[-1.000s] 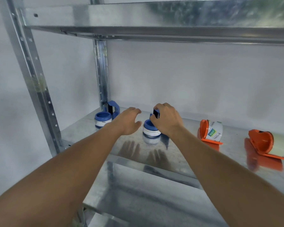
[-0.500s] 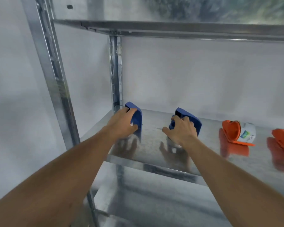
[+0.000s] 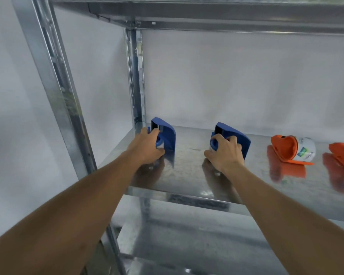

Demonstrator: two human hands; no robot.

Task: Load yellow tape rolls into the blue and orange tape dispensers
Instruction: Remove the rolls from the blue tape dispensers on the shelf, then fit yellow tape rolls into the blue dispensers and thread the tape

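Two blue tape dispensers stand on the metal shelf (image 3: 187, 181). My left hand (image 3: 147, 148) is closed around the left blue dispenser (image 3: 166, 133) near the rear upright. My right hand (image 3: 225, 152) grips the right blue dispenser (image 3: 234, 135) at mid shelf. Each hand covers the round core and roll of its dispenser. To the right lies an orange dispenser (image 3: 284, 148) on its side with a pale roll (image 3: 306, 148) that carries a printed label. A second orange dispenser (image 3: 343, 153) is cut off by the right edge.
The upper shelf (image 3: 207, 14) hangs close above. A rear steel upright (image 3: 136, 80) and a front upright (image 3: 54, 82) bound the left side. A lower shelf (image 3: 207, 245) shows beneath my forearms. A white wall stands behind the rack.
My left hand went left to the rear dispenser and closed on it. Both hands now hold blue dispensers, turned with their blue backs up. My view has shifted closer and leftward.
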